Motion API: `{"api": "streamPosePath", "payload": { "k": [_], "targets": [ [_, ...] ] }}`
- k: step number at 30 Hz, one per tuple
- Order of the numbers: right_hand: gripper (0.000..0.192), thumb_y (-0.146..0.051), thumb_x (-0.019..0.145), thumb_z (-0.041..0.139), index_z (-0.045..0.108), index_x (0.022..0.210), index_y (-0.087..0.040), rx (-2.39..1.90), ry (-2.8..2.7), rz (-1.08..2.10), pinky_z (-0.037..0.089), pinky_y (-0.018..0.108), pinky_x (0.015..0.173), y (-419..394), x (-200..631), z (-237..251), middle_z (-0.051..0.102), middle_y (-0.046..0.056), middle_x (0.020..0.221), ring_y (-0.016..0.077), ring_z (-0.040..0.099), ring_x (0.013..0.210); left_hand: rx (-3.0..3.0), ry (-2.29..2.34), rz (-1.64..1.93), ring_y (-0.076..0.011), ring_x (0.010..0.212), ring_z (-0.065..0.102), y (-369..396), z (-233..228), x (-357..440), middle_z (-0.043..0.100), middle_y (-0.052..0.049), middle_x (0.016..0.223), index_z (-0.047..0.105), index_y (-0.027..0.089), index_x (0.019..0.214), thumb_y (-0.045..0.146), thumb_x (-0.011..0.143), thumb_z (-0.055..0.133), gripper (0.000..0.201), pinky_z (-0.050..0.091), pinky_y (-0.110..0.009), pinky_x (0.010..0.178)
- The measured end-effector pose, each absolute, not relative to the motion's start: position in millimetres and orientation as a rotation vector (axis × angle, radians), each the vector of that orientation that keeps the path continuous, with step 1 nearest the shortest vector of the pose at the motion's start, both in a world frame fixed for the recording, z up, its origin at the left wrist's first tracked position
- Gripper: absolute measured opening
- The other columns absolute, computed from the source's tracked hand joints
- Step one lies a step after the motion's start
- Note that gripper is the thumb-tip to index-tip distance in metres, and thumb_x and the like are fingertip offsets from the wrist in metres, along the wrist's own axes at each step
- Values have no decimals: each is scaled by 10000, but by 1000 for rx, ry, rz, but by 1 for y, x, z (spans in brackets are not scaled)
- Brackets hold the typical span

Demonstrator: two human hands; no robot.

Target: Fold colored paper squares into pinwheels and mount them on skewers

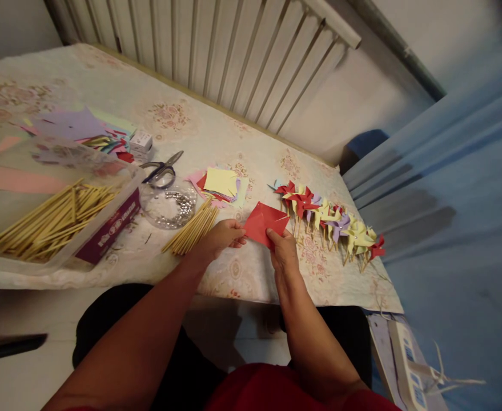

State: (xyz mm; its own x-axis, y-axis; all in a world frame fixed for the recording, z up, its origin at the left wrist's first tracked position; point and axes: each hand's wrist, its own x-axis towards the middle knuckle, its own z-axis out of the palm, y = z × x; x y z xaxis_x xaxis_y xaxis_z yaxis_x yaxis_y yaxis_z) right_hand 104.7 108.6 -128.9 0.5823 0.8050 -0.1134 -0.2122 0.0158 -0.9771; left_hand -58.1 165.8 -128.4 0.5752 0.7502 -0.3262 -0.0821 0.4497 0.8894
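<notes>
A red paper square (262,221) with slits cut in from its corners is held above the table between both hands. My left hand (228,235) pinches its left corner. On its lower right edge, my right hand (283,246) grips with the thumb on top. Just left of my left hand lies a bundle of thin wooden sticks (193,228). Behind the hands sits a stack of coloured paper squares (220,182), a yellow one uppermost. To the right, a row of finished paper pinwheels (325,216) on sticks lies in red, yellow and purple.
A clear plastic box (57,260) of wooden sticks stands at the left. Near it are scissors (163,170), a round dish of shiny pins (169,208), a small white box (141,142) and paper scraps (73,125). A power strip (407,362) sits at the lower right.
</notes>
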Motion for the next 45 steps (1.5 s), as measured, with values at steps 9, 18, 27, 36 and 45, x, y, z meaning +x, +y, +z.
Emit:
{"api": "streamPosePath", "payload": {
  "k": [9, 18, 27, 36, 45],
  "targets": [
    [190, -228, 599, 740, 699, 776, -173, -1347, -623, 904, 507, 262, 637, 106, 110, -132, 735, -9, 735, 135, 628, 613, 877, 699, 724, -138, 686, 609, 166, -128, -56, 657, -34, 762, 584, 153, 804, 389, 747, 652, 252, 464, -273, 687],
    [209, -227, 613, 743, 711, 813, -177, -1329, -667, 993, 519, 265, 661, 104, 104, -132, 749, -5, 776, 137, 645, 634, 948, 704, 753, -97, 574, 536, 168, -138, -54, 588, 11, 666, 551, 152, 749, 275, 693, 654, 170, 420, -233, 583],
    [221, -224, 612, 746, 704, 824, -176, -1355, -669, 991, 533, 282, 681, 103, 104, -135, 752, 1, 793, 146, 657, 648, 1086, 793, 779, -90, 531, 463, 169, -142, -53, 528, 26, 591, 533, 164, 697, 278, 718, 608, 137, 346, -222, 523],
    [225, -226, 610, 752, 704, 824, -174, -1352, -661, 990, 542, 296, 707, 104, 101, -135, 755, 8, 804, 157, 669, 665, 1132, 832, 790, -85, 510, 447, 167, -136, -54, 506, 38, 569, 530, 166, 686, 275, 732, 595, 135, 327, -220, 503],
    [214, -221, 599, 744, 702, 802, -167, -1357, -613, 961, 540, 289, 687, 103, 108, -128, 747, 10, 766, 155, 661, 651, 1035, 709, 855, -115, 628, 620, 164, -127, -53, 663, -21, 845, 485, 176, 1102, 206, 761, 572, 354, 491, -260, 624]
  ]
}}
